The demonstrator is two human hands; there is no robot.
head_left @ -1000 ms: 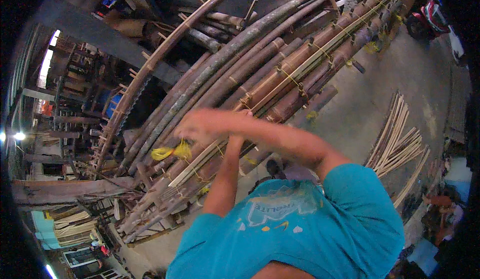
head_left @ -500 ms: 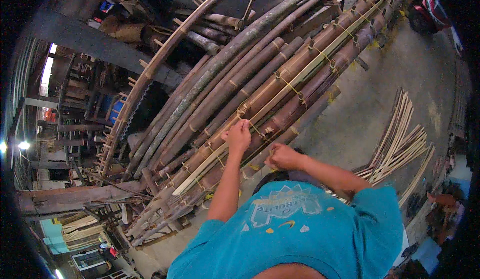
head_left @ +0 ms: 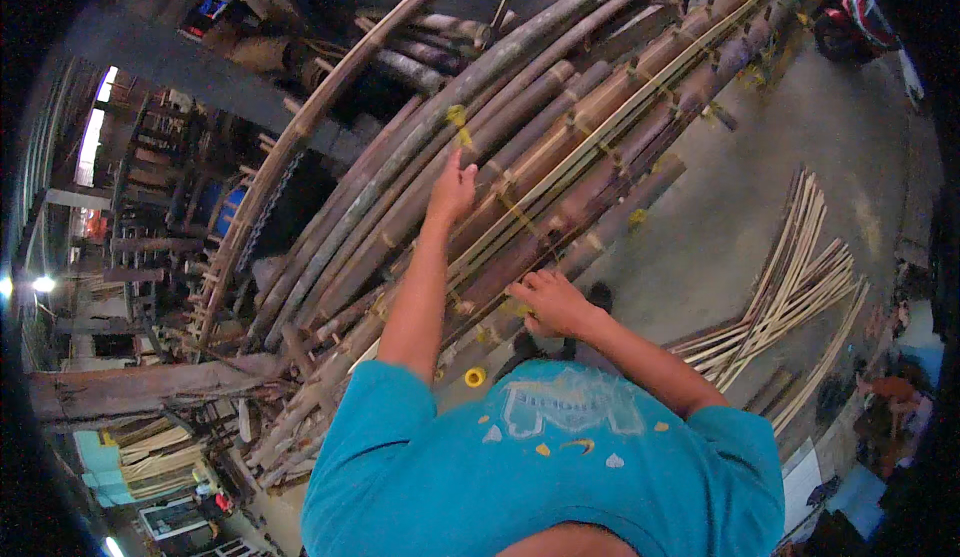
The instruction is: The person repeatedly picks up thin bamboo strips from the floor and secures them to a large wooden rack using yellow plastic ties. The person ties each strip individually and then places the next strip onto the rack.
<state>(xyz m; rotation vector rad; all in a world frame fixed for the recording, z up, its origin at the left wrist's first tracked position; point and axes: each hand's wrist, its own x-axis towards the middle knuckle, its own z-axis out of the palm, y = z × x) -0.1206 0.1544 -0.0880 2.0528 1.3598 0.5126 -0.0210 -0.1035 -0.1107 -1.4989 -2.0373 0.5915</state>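
My left hand (head_left: 455,195) is raised over the bamboo poles, fingers closed and pointing away from me. A tuft of yellow cord (head_left: 459,125) rises from its fingertips. My right hand (head_left: 556,303) lies lower, at the near edge of the bamboo bundle, its fingers bent but apart. A bit of yellow tie shows beside those fingers. Between the hands runs the bundle of thick brown bamboo poles (head_left: 590,202), with pale split bamboo strips (head_left: 640,97) along its middle. Thin yellow ties cross it at several places.
Loose bamboo strips (head_left: 760,317) lie fanned on the concrete floor at the right. A yellow ring-shaped thing (head_left: 475,377) is close to my shirt. Curved poles (head_left: 440,117) lie beyond the bundle, and a curved pole with pegs (head_left: 330,97) stands farther left.
My left hand has moved up and left, away from the strips, and yellow cord now shows above it. My right hand has shifted slightly left and up, its fingers opening out.
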